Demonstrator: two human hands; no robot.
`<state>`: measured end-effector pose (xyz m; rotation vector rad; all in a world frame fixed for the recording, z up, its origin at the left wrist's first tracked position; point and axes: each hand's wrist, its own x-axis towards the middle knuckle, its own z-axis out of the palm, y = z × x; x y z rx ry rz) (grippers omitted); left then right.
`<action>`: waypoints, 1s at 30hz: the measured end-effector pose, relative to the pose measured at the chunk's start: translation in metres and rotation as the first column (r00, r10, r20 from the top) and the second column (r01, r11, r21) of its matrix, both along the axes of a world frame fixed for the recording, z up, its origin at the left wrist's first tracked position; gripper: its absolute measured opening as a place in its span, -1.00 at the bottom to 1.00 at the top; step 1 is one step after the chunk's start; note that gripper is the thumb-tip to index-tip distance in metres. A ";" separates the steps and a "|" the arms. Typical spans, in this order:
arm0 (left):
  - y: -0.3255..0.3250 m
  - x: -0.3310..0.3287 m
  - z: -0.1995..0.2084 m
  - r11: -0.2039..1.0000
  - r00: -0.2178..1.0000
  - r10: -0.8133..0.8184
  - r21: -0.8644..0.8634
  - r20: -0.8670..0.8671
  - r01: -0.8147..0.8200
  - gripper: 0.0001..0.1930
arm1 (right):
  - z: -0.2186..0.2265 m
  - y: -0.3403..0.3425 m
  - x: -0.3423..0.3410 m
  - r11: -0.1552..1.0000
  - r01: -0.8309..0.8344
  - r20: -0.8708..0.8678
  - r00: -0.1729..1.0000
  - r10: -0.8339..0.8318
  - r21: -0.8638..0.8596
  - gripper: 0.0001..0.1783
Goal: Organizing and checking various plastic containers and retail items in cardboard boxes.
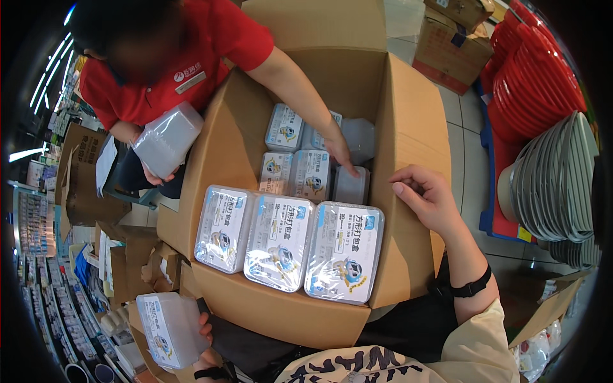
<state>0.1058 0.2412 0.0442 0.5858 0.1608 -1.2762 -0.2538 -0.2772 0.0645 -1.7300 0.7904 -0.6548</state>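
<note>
By the near left corner of the cardboard carton (274, 311), the left hand (205, 329), partly hidden, seems wrapped round a clear plastic food-box pack (177, 324), the right hand (423, 196), loosely curled and empty, is by the right flap (418, 121), and 3 more packs (279, 242) lie at the near end.

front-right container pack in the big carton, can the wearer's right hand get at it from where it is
Probably yes: the right hand looks empty and is by the right flap, close to the front-right pack, whose top is uncovered; nothing visibly blocks the way.
</note>
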 end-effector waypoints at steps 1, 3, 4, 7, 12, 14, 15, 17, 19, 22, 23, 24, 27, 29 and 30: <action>0.000 -0.001 0.000 1.000 1.000 0.000 -0.021 -0.007 0.000 -0.34 | 0.000 0.000 0.000 1.000 0.001 0.000 1.000 -0.001 0.000 -0.86; -0.001 -0.001 0.000 1.000 1.000 0.004 -0.023 -0.016 -0.005 -0.34 | -0.002 0.000 0.000 1.000 0.005 0.000 1.000 -0.005 -0.010 -0.86; -0.001 -0.002 -0.001 1.000 1.000 0.010 -0.026 -0.025 -0.010 -0.34 | -0.002 0.000 0.000 1.000 0.005 0.001 1.000 -0.005 -0.011 -0.86; -0.003 -0.003 -0.001 0.999 1.000 0.008 -0.043 -0.021 -0.009 -0.33 | -0.002 0.000 0.000 0.999 0.008 0.001 1.000 -0.008 -0.036 -0.86; -0.008 -0.005 0.003 0.999 1.000 0.007 -0.051 -0.019 -0.008 -0.32 | -0.003 -0.001 0.000 0.999 0.003 0.014 1.000 -0.002 -0.037 -0.86; -0.010 -0.005 0.005 0.999 1.000 0.006 -0.035 -0.020 -0.006 -0.31 | -0.002 -0.001 -0.001 0.999 0.003 0.014 1.000 -0.003 -0.032 -0.86; -0.009 -0.004 0.006 0.999 1.000 0.000 -0.033 -0.020 0.000 -0.31 | -0.002 0.000 -0.001 1.000 0.003 0.015 1.000 -0.003 -0.026 -0.86; -0.009 -0.003 0.007 1.000 1.000 -0.007 -0.029 -0.019 0.007 -0.31 | -0.001 0.000 0.001 1.000 0.005 0.014 1.000 -0.005 -0.022 -0.86; -0.007 -0.003 0.004 0.999 1.000 -0.006 -0.044 -0.016 0.005 -0.30 | -0.001 0.000 0.000 1.000 0.008 0.011 1.000 -0.008 -0.019 -0.86; -0.006 -0.003 0.000 0.996 0.999 -0.011 -0.086 -0.041 0.007 -0.31 | -0.001 -0.001 0.000 1.000 0.004 -0.003 1.000 -0.004 -0.016 -0.86; -0.003 -0.001 -0.003 0.996 0.999 -0.011 -0.086 -0.040 0.008 -0.31 | -0.001 -0.001 0.000 1.000 0.003 0.001 1.000 -0.003 -0.020 -0.86; -0.001 0.001 -0.005 0.996 0.999 -0.021 -0.093 -0.035 0.018 -0.32 | -0.001 -0.001 0.000 1.000 0.004 0.004 1.000 -0.004 -0.024 -0.86; 0.001 0.002 -0.006 0.994 0.999 -0.025 -0.105 -0.044 0.020 -0.33 | 0.000 -0.001 -0.001 1.000 0.001 0.003 1.000 -0.001 -0.028 -0.85; -0.001 0.000 -0.006 0.994 0.998 -0.020 -0.110 -0.060 0.013 -0.33 | 0.000 -0.001 -0.001 0.999 0.005 0.003 1.000 -0.005 -0.034 -0.85; -0.001 -0.001 -0.005 0.995 0.999 -0.009 -0.102 -0.053 0.003 -0.33 | 0.000 0.000 -0.001 0.999 0.006 0.004 1.000 -0.006 -0.040 -0.85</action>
